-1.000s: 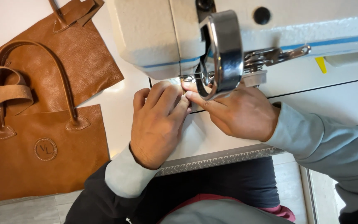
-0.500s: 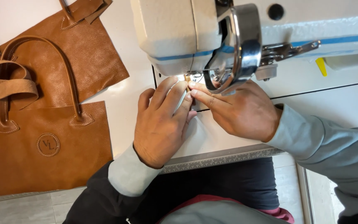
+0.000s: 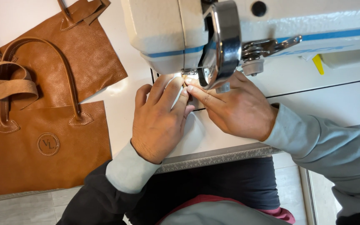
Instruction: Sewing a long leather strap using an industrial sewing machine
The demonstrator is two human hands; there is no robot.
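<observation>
Over on your far left you've got the tan leather bag panels stacked on the white table, the front one lying flat with its handle loop arching up and away from you, another behind it angled off toward the top left, plus a loose strap flopped across from the left edge. They sit well apart from your hands, so there's a bare strip of table between the bags and your left hand. That hand lies palm down, fingers together and pointing up toward the needle area, tips pressed onto whatever's under there. It's a small pale piece and honestly I can't tell its shape or which way its long side runs, since your fingers and the machine head cover nearly all of it. Right hand comes in from the right, index finger stretched out leftward and touching your left fingertips just below the needle, other fingers curled. The sewing machine head hangs right over both hands, so it's tight up top. The table's ruler edge runs just under your wrists.
</observation>
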